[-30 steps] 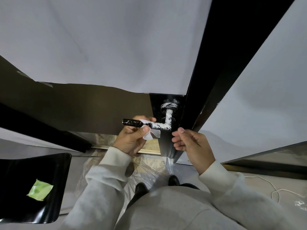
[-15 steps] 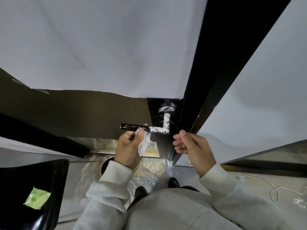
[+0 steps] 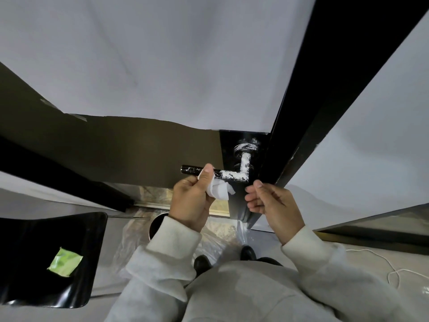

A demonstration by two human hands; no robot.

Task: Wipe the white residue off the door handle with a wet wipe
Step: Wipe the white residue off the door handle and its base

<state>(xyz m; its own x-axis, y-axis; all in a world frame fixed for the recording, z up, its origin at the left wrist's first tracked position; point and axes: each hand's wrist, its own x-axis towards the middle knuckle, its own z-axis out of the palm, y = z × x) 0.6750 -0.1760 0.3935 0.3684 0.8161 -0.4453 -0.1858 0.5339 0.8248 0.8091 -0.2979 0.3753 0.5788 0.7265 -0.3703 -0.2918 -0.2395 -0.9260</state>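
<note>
While the left hand (image 3: 192,201) pinches a bunched white wet wipe (image 3: 219,189) between thumb and fingers, the black door handle (image 3: 216,174) sits just above it, sticking out from the dark door (image 3: 234,205). The handle's long bar runs sideways, from its free tip on the left to a bend on the right, where a short neck goes up to a round base. The left thumb touches the bar near its middle, and the wipe hangs just under the bar. I cannot tell if the wipe is pressed on the metal.

White residue (image 3: 234,174) is thick from the middle of the bar to the bend and up the neck. The tip end looks mostly black, with only small specks. So the dirty part lies to the right of the wipe, and a rub along the bar that way looks like the next job. The left hand is nearer for that.

The right hand (image 3: 270,202) holds nothing. Its fingers are loosely curled, near the door edge, just below the bend, not touching the handle.

Compared with half a second ago, the left thumb has come up onto the bar, and the wipe is more bunched up. The right hand has hardly moved.

A green wet wipe packet (image 3: 65,264) lies on a black chair (image 3: 92,228), well off to the left.
</note>
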